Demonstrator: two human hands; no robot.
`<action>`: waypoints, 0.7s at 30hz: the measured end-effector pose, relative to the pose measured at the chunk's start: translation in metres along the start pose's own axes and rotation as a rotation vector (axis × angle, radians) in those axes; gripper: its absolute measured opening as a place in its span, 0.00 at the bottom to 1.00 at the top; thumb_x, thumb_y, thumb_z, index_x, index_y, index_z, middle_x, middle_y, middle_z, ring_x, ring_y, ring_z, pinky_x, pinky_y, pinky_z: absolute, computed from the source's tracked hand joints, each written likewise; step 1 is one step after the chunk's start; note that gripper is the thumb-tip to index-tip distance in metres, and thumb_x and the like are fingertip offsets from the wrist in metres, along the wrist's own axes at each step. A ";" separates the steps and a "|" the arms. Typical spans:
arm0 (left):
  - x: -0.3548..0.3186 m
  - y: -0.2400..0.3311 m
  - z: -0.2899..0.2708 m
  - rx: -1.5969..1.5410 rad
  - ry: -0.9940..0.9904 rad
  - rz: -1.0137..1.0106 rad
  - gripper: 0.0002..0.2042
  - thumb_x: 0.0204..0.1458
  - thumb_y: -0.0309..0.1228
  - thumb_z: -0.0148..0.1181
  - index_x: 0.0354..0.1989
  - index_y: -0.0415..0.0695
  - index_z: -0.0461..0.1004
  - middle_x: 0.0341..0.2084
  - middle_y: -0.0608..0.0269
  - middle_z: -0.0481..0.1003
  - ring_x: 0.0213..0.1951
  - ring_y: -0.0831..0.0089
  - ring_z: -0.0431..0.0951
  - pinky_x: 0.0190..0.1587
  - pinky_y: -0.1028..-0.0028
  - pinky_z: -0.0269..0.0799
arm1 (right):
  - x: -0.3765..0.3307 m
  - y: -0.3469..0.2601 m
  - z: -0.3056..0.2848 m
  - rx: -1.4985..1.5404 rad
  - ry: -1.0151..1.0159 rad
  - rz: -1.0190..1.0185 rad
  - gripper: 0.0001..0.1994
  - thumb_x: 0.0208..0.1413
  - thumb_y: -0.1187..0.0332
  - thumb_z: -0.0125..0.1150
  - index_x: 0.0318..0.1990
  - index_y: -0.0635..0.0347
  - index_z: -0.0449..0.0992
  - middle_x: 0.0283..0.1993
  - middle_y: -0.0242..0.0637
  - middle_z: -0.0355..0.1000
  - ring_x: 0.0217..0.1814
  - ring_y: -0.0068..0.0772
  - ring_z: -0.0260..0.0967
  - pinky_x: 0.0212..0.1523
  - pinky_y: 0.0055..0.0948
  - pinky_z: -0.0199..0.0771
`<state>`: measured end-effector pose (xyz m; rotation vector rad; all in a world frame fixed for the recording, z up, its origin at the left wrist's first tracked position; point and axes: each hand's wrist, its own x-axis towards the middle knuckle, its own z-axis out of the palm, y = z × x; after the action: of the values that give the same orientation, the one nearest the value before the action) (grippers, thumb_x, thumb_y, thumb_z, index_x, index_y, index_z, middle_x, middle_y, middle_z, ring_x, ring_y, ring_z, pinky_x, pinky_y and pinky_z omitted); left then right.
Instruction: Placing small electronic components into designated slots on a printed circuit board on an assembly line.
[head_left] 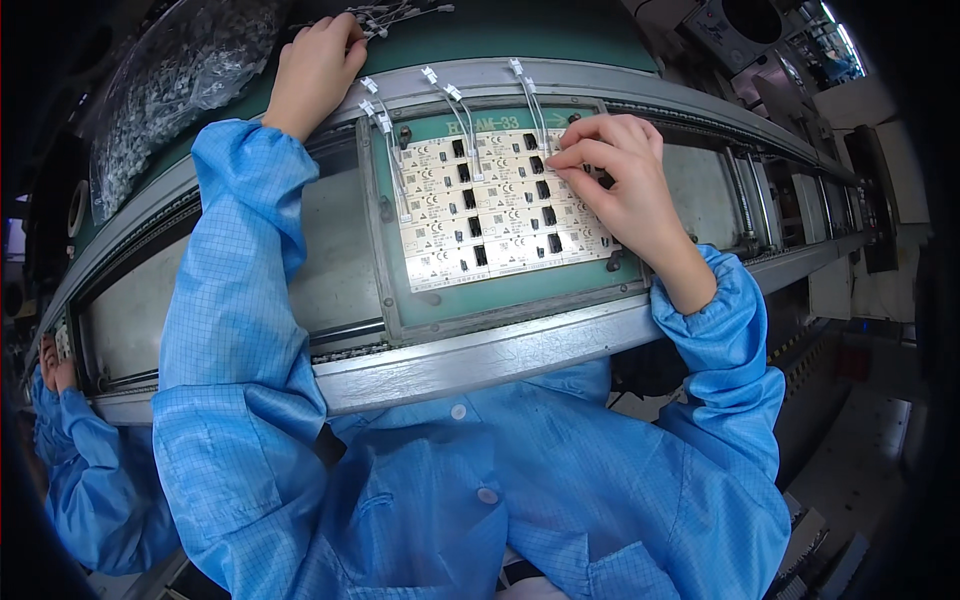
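Note:
My right hand (615,165) pinches, thumb against index finger, at the lower end of a white wire lead (538,112) on the panel of white circuit boards (440,265). The small plug end is mostly behind the fingertips. Other white wire leads (393,150) run from the panel up over the metal rail, their free connectors lying there. My left hand (315,72) reaches to a loose pile of wire leads (400,14) on the green surface at the back. Its fingers are curled in at the pile, and what they grip is hidden.
The panel sits in a green fixture (480,290) between the metal rails (480,362) of a conveyor. A clear plastic bag (180,85) full of white connectors stands at the back left. At the far left, another person's hands (60,365) are at the same line.

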<state>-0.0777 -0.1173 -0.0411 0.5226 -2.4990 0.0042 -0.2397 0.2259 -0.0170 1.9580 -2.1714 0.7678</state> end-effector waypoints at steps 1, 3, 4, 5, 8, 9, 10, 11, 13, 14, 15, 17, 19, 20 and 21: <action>0.001 0.001 -0.001 -0.095 -0.034 -0.028 0.09 0.60 0.34 0.60 0.44 0.44 0.78 0.36 0.56 0.81 0.42 0.55 0.81 0.44 0.60 0.76 | 0.000 0.000 0.000 0.014 -0.013 -0.005 0.05 0.52 0.73 0.68 0.36 0.52 0.84 0.47 0.26 0.76 0.55 0.32 0.69 0.68 0.44 0.50; 0.002 -0.004 -0.004 -0.251 -0.057 -0.118 0.10 0.61 0.35 0.60 0.45 0.43 0.77 0.36 0.55 0.82 0.42 0.58 0.82 0.45 0.63 0.76 | 0.001 -0.001 0.001 0.005 0.004 -0.028 0.05 0.52 0.73 0.68 0.36 0.52 0.84 0.45 0.25 0.77 0.54 0.32 0.70 0.68 0.43 0.50; 0.002 -0.006 -0.006 -0.403 -0.079 -0.210 0.11 0.62 0.36 0.60 0.46 0.42 0.76 0.36 0.54 0.82 0.42 0.62 0.83 0.46 0.67 0.76 | 0.002 -0.001 0.001 -0.001 0.021 -0.053 0.05 0.52 0.73 0.68 0.37 0.52 0.84 0.44 0.25 0.77 0.53 0.32 0.70 0.68 0.43 0.50; 0.004 -0.006 -0.006 -0.406 -0.106 -0.273 0.11 0.63 0.33 0.61 0.47 0.41 0.77 0.38 0.54 0.83 0.44 0.66 0.83 0.49 0.71 0.75 | 0.002 -0.001 0.001 -0.001 0.018 -0.052 0.05 0.52 0.73 0.68 0.37 0.52 0.84 0.44 0.25 0.77 0.53 0.32 0.70 0.68 0.43 0.50; 0.011 0.029 -0.026 -0.573 0.007 -0.276 0.09 0.59 0.27 0.61 0.42 0.34 0.78 0.30 0.61 0.80 0.33 0.78 0.78 0.38 0.77 0.74 | 0.000 0.002 0.001 -0.001 0.018 -0.054 0.05 0.53 0.73 0.68 0.37 0.52 0.84 0.43 0.25 0.77 0.51 0.31 0.70 0.67 0.42 0.50; 0.015 0.028 -0.024 -0.724 0.008 -0.313 0.10 0.57 0.26 0.59 0.44 0.34 0.77 0.30 0.59 0.80 0.33 0.76 0.79 0.39 0.75 0.75 | 0.000 0.002 0.001 0.001 0.014 -0.047 0.05 0.53 0.73 0.68 0.36 0.52 0.84 0.43 0.26 0.76 0.51 0.31 0.70 0.67 0.42 0.50; 0.016 0.028 -0.024 -0.726 0.009 -0.316 0.10 0.57 0.26 0.59 0.44 0.34 0.77 0.30 0.59 0.80 0.33 0.76 0.79 0.39 0.75 0.75 | 0.000 0.002 0.001 0.003 0.010 -0.039 0.05 0.53 0.73 0.68 0.36 0.52 0.84 0.42 0.26 0.76 0.50 0.31 0.69 0.67 0.41 0.50; 0.020 0.027 -0.023 -0.744 0.011 -0.335 0.10 0.58 0.25 0.59 0.45 0.33 0.77 0.30 0.59 0.80 0.34 0.76 0.79 0.39 0.75 0.75 | 0.000 0.002 0.001 0.002 0.007 -0.041 0.05 0.53 0.73 0.68 0.36 0.52 0.84 0.42 0.26 0.76 0.50 0.31 0.69 0.67 0.41 0.50; 0.023 0.027 -0.024 -0.761 0.013 -0.357 0.11 0.58 0.25 0.58 0.46 0.33 0.76 0.30 0.60 0.80 0.34 0.75 0.80 0.39 0.76 0.75 | 0.001 0.001 0.001 0.027 -0.010 -0.026 0.06 0.52 0.73 0.68 0.37 0.52 0.85 0.42 0.26 0.76 0.49 0.31 0.69 0.66 0.41 0.50; 0.025 0.025 -0.021 -0.848 0.004 -0.377 0.11 0.59 0.25 0.58 0.47 0.32 0.76 0.31 0.60 0.80 0.34 0.74 0.80 0.39 0.75 0.75 | 0.002 0.000 0.000 0.027 -0.012 -0.028 0.06 0.52 0.73 0.68 0.37 0.52 0.85 0.42 0.26 0.76 0.49 0.31 0.69 0.66 0.41 0.50; 0.027 0.024 -0.020 -0.934 -0.006 -0.396 0.12 0.59 0.25 0.57 0.48 0.32 0.76 0.31 0.60 0.80 0.34 0.74 0.80 0.39 0.75 0.76 | 0.002 0.000 -0.001 0.028 -0.024 -0.017 0.06 0.53 0.73 0.67 0.37 0.52 0.85 0.42 0.27 0.76 0.49 0.31 0.69 0.67 0.42 0.50; 0.029 0.020 -0.021 -0.965 -0.026 -0.454 0.12 0.60 0.26 0.57 0.49 0.33 0.76 0.32 0.60 0.80 0.34 0.74 0.80 0.39 0.76 0.75 | 0.002 -0.001 -0.004 0.030 -0.037 -0.009 0.06 0.53 0.74 0.66 0.38 0.52 0.85 0.43 0.27 0.76 0.50 0.31 0.69 0.67 0.42 0.50; 0.032 0.024 -0.027 -1.004 -0.045 -0.502 0.12 0.61 0.27 0.57 0.50 0.33 0.76 0.34 0.61 0.80 0.35 0.74 0.80 0.38 0.76 0.75 | -0.001 -0.004 -0.009 -0.070 -0.031 -0.132 0.10 0.54 0.76 0.62 0.40 0.53 0.85 0.46 0.29 0.76 0.52 0.33 0.70 0.68 0.44 0.50; 0.031 0.027 -0.030 -1.087 -0.073 -0.571 0.12 0.62 0.27 0.56 0.50 0.34 0.76 0.36 0.60 0.81 0.35 0.76 0.80 0.38 0.77 0.74 | -0.003 -0.005 -0.011 -0.074 -0.030 -0.132 0.10 0.54 0.76 0.62 0.40 0.53 0.85 0.46 0.29 0.76 0.52 0.33 0.70 0.68 0.44 0.50; 0.030 0.031 -0.034 -1.167 -0.101 -0.641 0.12 0.62 0.27 0.56 0.51 0.35 0.76 0.38 0.60 0.81 0.36 0.77 0.79 0.38 0.78 0.74 | -0.005 -0.006 -0.012 -0.096 -0.043 -0.146 0.12 0.53 0.77 0.60 0.42 0.53 0.84 0.48 0.30 0.76 0.54 0.34 0.70 0.69 0.45 0.50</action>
<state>-0.0933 -0.0957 0.0071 0.7344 -1.8456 -1.6031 -0.2360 0.2353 -0.0065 2.0747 -2.0194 0.5930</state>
